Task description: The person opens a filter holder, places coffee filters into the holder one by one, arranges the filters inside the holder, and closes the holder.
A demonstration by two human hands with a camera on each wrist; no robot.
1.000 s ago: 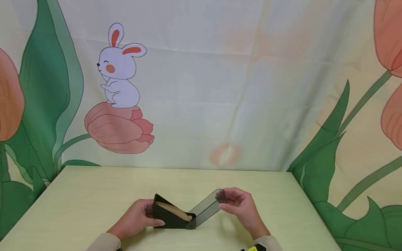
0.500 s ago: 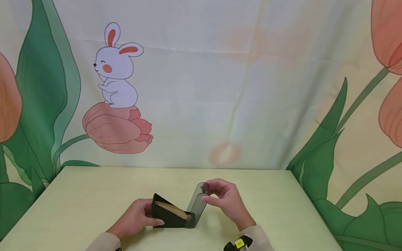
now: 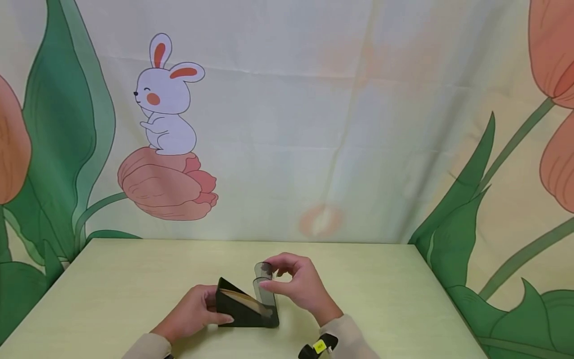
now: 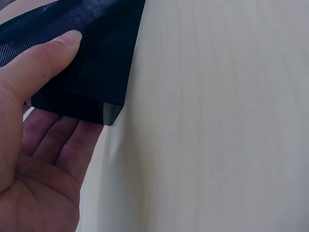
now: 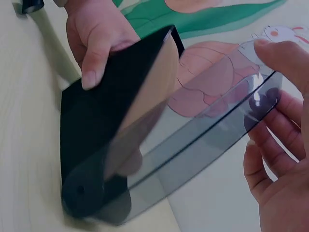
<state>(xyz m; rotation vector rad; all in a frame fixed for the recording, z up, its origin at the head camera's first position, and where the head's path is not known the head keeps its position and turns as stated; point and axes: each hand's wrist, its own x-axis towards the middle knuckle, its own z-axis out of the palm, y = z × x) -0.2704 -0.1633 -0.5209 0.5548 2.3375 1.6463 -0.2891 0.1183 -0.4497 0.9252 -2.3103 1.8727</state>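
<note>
A black wedge-shaped case (image 3: 242, 314) stands on the table, its ribbed side showing in the left wrist view. My left hand (image 3: 193, 311) grips its tall left end, thumb on the near face and fingers behind. Tan, paper-like contents (image 5: 152, 96) show in the case's slanted opening. A smoky see-through lid (image 5: 193, 140) is hinged at the case's low right end and stands raised. With thumb and fingers, my right hand (image 3: 298, 284) pinches the lid's free end. How many pieces lie inside, I cannot tell.
The pale wooden table (image 3: 358, 299) spreads around the hands. Behind it hangs a cloth backdrop (image 3: 278, 124) printed with tulips and a rabbit. A black strap with a yellow label (image 3: 319, 345) is on the right wrist.
My right hand has moved left with the lid, swinging it from a rightward slant to nearly upright, toward the case's opening. The left hand and case have stayed in place.
</note>
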